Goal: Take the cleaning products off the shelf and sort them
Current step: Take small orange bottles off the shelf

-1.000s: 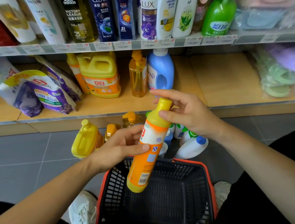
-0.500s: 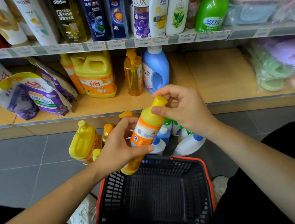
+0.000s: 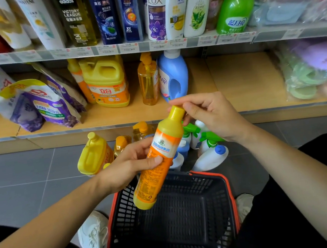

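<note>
the floor point(image 3: 18, 181) is big grey tiles with thin lines between them. a brown wooden shelf point(image 3: 235, 79) sits low, just above it. higher up runs a grey shelf edge point(image 3: 192, 42) with a row of little price tags point(image 3: 128, 47).

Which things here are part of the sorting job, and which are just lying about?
Job: orange bottle, gripped by left hand, right hand at its cap; yellow jug, pump bottle, blue bottle and pouches on the lower shelf; floor bottles; basket.
Lying about: shampoos on the top shelf; bagged goods at right; shoes.
</note>
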Motion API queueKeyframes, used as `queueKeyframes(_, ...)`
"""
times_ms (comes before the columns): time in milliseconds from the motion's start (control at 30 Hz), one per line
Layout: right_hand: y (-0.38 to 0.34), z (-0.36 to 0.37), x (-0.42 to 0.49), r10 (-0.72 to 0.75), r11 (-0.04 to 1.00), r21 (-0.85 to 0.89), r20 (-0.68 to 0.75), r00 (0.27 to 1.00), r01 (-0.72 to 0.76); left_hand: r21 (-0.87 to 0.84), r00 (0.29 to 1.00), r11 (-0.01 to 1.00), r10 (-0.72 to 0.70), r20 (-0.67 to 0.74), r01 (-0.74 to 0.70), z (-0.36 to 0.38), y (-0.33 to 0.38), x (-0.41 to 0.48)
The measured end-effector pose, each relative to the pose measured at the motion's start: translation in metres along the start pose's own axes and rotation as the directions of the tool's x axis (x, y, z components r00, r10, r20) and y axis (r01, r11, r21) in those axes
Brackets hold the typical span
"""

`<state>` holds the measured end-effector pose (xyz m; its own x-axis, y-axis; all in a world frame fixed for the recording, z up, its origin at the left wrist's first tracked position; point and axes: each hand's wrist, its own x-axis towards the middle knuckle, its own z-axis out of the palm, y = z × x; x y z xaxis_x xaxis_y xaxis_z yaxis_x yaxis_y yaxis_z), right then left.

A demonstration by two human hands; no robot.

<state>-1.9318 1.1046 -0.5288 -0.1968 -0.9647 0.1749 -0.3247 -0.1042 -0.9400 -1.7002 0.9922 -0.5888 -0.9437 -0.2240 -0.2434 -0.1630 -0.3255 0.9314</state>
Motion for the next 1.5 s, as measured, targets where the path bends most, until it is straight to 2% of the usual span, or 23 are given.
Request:
queueKeyframes(433,0.005,0.006,0.001,0.059,0.998,0.042,-0.08,0.995,-0.056,-0.025,1.0,1.0,-0.014,-0.007,0.014,0.006,0.001,0.0)
queueKeyframes(567,0.009,0.022,-0.005,0.113,0.982,0.154,-0.015,0.994,-0.109,-0.059,0.987,0.998,0.01,-0.162,-0.019,0.006,0.006,0.002)
queueKeyframes(700,0.013,0.032,-0.009,0.102,0.994,0.043,0.025,0.994,-0.103,-0.091,0.945,0.99,0.076,-0.317,-0.111,0.002,0.011,0.006)
queueKeyframes(767,0.017,0.041,-0.011,0.164,0.986,0.005,0.06,0.985,-0.165,-0.14,0.913,0.978,0.089,-0.398,-0.157,-0.001,0.016,0.006)
queueKeyframes(867,0.029,0.061,-0.019,0.254,0.967,-0.036,0.132,0.958,-0.251,-0.087,0.846,0.969,0.157,-0.51,-0.233,-0.008,0.025,0.006)
queueKeyframes(967,0.042,0.077,-0.024,0.316,0.949,-0.057,0.181,0.931,-0.311,-0.028,0.802,0.962,0.21,-0.56,-0.272,-0.012,0.032,0.005)
queueKeyframes(1067,0.046,0.09,-0.026,0.304,0.948,0.023,0.211,0.929,-0.316,-0.034,0.799,0.956,0.224,-0.559,-0.291,-0.011,0.035,0.003)
queueKeyframes(1233,0.049,0.093,-0.023,0.276,0.957,0.093,-0.008,0.961,-0.274,-0.095,0.809,0.947,0.206,-0.551,-0.306,-0.02,0.03,0.004)
queueKeyframes(1333,0.044,0.083,-0.02,0.194,0.981,0.043,-0.16,0.968,-0.189,-0.02,0.808,0.98,0.151,-0.57,-0.198,-0.03,0.031,0.003)
queueKeyframes(1433,0.04,0.071,-0.016,0.137,0.987,0.111,-0.253,0.958,-0.112,0.028,0.751,0.998,0.062,-0.658,-0.058,-0.038,0.027,0.004)
queueKeyframes(1500,0.038,0.063,-0.014,0.097,0.992,0.103,-0.287,0.953,-0.07,0.127,0.691,0.992,0.075,-0.719,0.024,-0.041,0.022,0.004)
